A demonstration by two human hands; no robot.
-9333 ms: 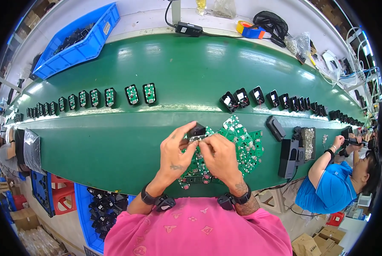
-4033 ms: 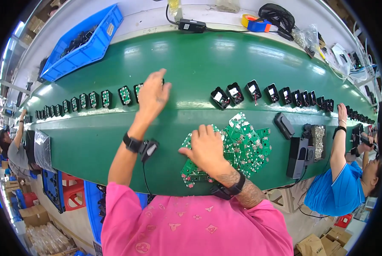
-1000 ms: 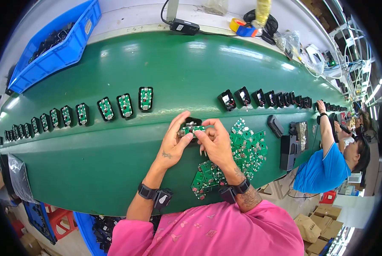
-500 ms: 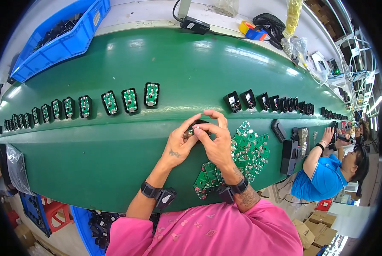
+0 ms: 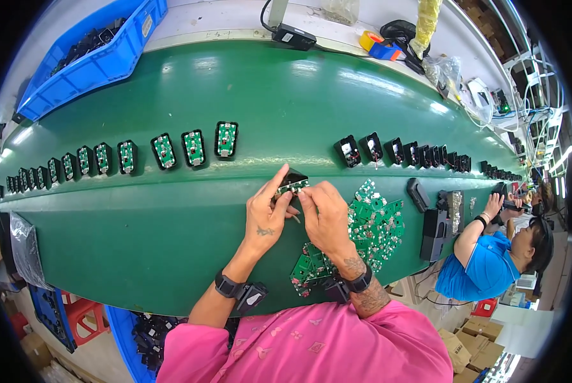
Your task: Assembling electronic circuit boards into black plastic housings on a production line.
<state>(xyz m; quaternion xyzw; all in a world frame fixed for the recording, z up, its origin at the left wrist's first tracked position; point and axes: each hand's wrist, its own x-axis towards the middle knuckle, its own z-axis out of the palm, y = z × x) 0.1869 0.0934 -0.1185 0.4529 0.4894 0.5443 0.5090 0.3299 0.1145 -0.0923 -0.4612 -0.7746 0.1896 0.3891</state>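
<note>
In front of me, both hands meet over a small black plastic case [image 5: 294, 173] with a green circuit board [image 5: 293, 186] at its near side. My left hand [image 5: 265, 216] grips the case and board from the left, its index finger stretched along the case. My right hand [image 5: 326, 216] pinches the board's right edge between thumb and fingers. How far the board sits inside the case is hidden by my fingers. Just right of my right hand lies a loose pile of green circuit boards [image 5: 376, 223].
A row of black cases with boards in them [image 5: 194, 148] runs to the left; open cases without boards [image 5: 373, 148] line up at right. A blue bin [image 5: 84, 86] stands at far left. A black box [image 5: 433, 235] sits near a co-worker in blue [image 5: 484, 265].
My hands have turned the case so that the board shows more. My right fingers have come down from above the case to the board's edge.
</note>
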